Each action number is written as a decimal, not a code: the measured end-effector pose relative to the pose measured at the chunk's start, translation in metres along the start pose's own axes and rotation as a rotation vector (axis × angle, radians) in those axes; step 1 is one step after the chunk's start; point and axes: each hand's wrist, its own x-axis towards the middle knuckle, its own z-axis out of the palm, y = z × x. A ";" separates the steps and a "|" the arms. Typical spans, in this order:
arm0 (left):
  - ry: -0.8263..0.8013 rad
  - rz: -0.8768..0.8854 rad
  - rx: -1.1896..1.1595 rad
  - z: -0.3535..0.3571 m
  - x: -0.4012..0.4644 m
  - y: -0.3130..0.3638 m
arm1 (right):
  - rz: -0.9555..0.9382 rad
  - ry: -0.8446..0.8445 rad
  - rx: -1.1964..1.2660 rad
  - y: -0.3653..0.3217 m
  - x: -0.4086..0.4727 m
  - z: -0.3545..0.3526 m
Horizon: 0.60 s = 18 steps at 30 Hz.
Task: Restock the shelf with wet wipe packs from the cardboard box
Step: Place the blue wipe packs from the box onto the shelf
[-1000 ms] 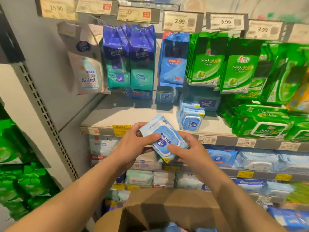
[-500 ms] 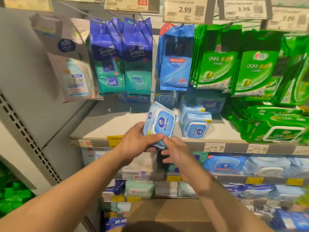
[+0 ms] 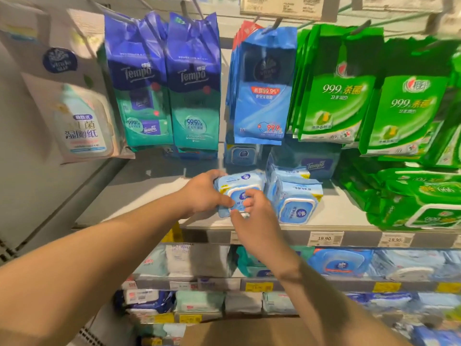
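Head view, only one. Both forearms reached up and forward to the middle shelf (image 3: pixel 139 186), bare, converging on one light-blue wet wipe pack (image 3: pixel 238 188).

Left hand (image 3: pixel 204 193): wrist straight, palm against the pack's left end, fingers wrapped over its top-left edge, thumb (image 3: pixel 225 202) across the front near the lid. It gripped the pack.

Right hand (image 3: pixel 252 213): came in from lower right, back of hand toward the camera, fingers curled loosely at the pack's front lower edge, fingertips (image 3: pixel 247 196) on or just at the white lid. Contact looked like a light pinch, but the blur made it hard to say how firmly.

Pack sat on the shelf surface near the front edge, lid facing out and slightly tilted, just left of a small stack of matching blue packs (image 3: pixel 294 196) and touching or nearly touching them. Green packs (image 3: pixel 419 203) lay further right on the same shelf. Hanging bags above: purple-teal Tempo bags (image 3: pixel 164 81), blue bags (image 3: pixel 264 88), green bags (image 3: pixel 334 88).

Cardboard box (image 3: pixel 249 332) showed at the bottom edge, below the arms, well apart from the hands. Price tag (image 3: pixel 325 238) on the shelf lip read 19.90.
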 end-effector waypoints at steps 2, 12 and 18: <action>-0.026 0.018 0.011 0.000 0.011 -0.003 | -0.013 -0.015 -0.049 0.001 0.004 0.007; 0.115 0.007 0.298 -0.001 0.056 -0.004 | 0.087 -0.100 -0.171 -0.009 0.049 0.021; 0.217 -0.152 0.240 0.010 0.082 -0.008 | 0.191 -0.051 -0.021 -0.003 0.085 0.033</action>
